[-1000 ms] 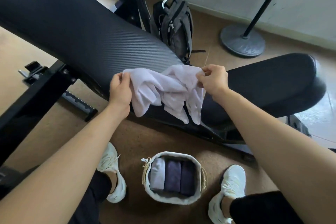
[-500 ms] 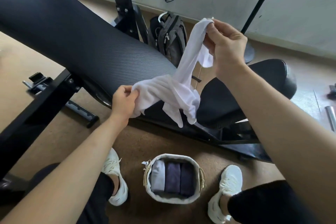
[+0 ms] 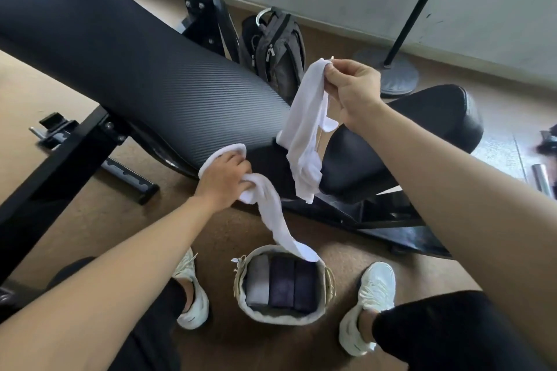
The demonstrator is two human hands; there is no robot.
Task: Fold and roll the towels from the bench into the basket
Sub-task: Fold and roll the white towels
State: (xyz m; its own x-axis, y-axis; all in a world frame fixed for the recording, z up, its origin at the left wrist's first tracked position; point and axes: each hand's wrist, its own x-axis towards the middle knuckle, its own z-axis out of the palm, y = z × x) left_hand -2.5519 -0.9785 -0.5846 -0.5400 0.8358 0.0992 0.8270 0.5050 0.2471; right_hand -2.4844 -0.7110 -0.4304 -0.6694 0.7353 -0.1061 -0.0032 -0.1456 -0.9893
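Note:
My right hand (image 3: 352, 90) pinches the top of a white towel (image 3: 304, 135) that hangs limp over the gap between the black bench (image 3: 144, 69) backrest and its seat pad (image 3: 422, 129). My left hand (image 3: 223, 178) grips a second white towel (image 3: 271, 214) at the backrest's lower edge. Its tail droops to the rim of the woven basket (image 3: 283, 321). The basket stands on the floor between my feet and holds a light grey rolled towel (image 3: 258, 283) and two dark purple rolled towels (image 3: 294, 285) side by side.
A grey backpack (image 3: 280, 48) leans behind the bench. A pole stand with a round base (image 3: 391, 72) is at the back right. The bench's black steel frame (image 3: 60, 159) runs to the left. My white shoes (image 3: 367, 301) flank the basket on brown carpet.
The bunched white cloth has come apart into two towels. My right hand raised one; my left hand moved right and down with the other, whose tail now reaches the basket.

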